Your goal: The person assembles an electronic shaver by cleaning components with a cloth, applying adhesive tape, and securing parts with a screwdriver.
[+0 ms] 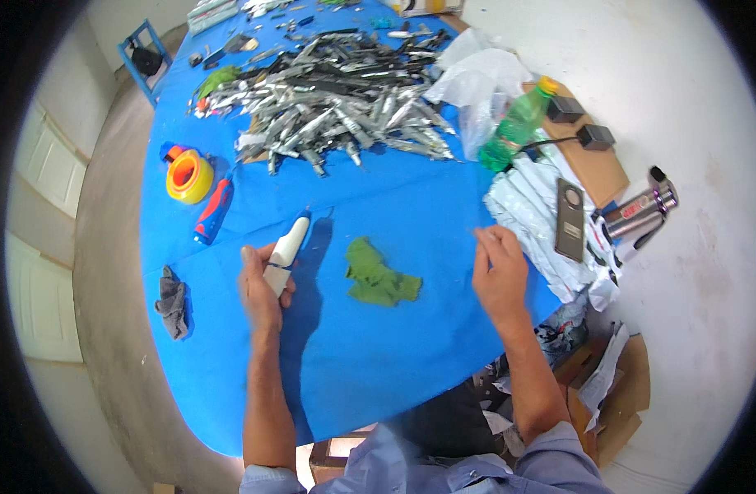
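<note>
My left hand [262, 290] is wrapped round a slim white handle [290, 244] with a blue tip and a thin pin at its end, like an electric toothbrush handle. It is held above the blue-covered table, pin pointing away from me. To the right, my right hand [501, 276] is raised over the table edge, fingers loosely bent and partly apart, with nothing visible in them. Between the hands lies a crumpled green cloth [378, 273]. A red and blue handle [215, 212] of similar shape lies beyond my left hand, next to a yellow tape roll [189, 176].
A large heap of silver and black slim pieces [337, 103] covers the far table. A grey cloth [172, 303] lies at left. Along the right are a green bottle [518, 123], white plastic bags [522, 214], a dark flat device [569, 221] and a steel flask [641, 210]. Cardboard boxes [629, 395] stand below.
</note>
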Demonstrator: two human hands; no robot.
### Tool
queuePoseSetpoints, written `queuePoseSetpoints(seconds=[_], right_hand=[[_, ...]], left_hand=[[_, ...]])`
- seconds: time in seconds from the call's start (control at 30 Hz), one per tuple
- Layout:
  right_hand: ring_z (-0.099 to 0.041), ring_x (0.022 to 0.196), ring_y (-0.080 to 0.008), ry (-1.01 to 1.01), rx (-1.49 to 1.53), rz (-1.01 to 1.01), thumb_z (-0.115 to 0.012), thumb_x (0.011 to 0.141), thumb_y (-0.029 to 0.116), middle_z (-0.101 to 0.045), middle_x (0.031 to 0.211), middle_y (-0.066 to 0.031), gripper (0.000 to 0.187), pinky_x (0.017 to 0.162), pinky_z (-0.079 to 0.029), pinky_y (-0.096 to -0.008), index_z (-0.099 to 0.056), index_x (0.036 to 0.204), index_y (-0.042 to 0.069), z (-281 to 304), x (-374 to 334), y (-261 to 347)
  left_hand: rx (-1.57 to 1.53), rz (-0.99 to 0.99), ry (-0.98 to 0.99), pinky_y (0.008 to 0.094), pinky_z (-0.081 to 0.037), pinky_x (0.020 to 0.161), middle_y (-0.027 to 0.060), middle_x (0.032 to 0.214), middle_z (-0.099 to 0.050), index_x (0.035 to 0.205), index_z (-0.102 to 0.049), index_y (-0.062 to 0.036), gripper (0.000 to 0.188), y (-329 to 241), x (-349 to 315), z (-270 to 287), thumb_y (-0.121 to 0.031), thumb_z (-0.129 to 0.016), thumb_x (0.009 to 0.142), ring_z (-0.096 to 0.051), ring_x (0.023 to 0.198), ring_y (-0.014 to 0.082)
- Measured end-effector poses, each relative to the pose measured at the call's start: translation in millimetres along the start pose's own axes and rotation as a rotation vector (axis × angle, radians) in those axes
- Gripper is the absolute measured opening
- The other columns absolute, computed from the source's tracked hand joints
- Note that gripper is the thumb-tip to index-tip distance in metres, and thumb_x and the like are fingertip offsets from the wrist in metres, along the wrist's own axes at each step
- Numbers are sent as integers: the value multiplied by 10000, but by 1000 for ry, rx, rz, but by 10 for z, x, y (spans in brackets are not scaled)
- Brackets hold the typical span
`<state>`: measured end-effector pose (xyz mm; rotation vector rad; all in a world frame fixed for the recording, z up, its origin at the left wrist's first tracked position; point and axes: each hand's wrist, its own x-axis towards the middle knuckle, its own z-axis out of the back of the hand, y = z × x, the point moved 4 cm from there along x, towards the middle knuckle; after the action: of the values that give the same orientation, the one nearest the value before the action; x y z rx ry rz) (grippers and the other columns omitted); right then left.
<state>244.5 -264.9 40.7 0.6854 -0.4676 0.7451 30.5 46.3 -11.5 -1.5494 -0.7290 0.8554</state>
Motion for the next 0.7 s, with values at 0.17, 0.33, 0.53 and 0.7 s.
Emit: queuePoseSetpoints(seconds=[0.17, 0.33, 0.53, 0.7], right_hand=[[-641, 1022, -347, 137, -139, -52, -650, 897, -18, -675, 1125, -136, 315, 878, -517, -460, -745, 1192, 37, 292, -507, -288], [-659, 1036, -345, 73, -116, -54, -640, 939, 20, -702, 1165, -149, 316, 886, -512, -457, -730, 1242, 36, 418, -625, -302], [-661, 1141, -383, -54, 108, -180, -683, 920, 65, -700, 1232, -195, 425, 983, -526, -461, -671, 1343, 24, 449, -722, -377], [-652, 1188, -385, -179, 237, -223, -731, 892, 75, -683, 1266, -195, 449, 1040, -524, -442, -672, 1335, 26, 828, -928, -192]], left_hand=[[-1, -22, -12, 236, -373, 398, 112, 863, -712, 1250, -688, 45, 776, -7, -14, 14, -609, -290, 1128, -549, 537, 103], [-15, -118, -15, 246, -390, 405, 109, 836, -698, 1232, -684, 59, 756, -39, -17, 3, -600, -331, 1124, -560, 537, 111], [120, -132, 18, 254, -402, 409, 111, 819, -687, 1213, -685, 79, 737, -4, 58, -49, -582, -372, 1123, -564, 527, 125], [129, -147, 182, 275, -435, 424, 124, 825, -699, 1203, -690, 87, 720, -443, -245, -250, -551, -366, 1128, -590, 544, 143]])
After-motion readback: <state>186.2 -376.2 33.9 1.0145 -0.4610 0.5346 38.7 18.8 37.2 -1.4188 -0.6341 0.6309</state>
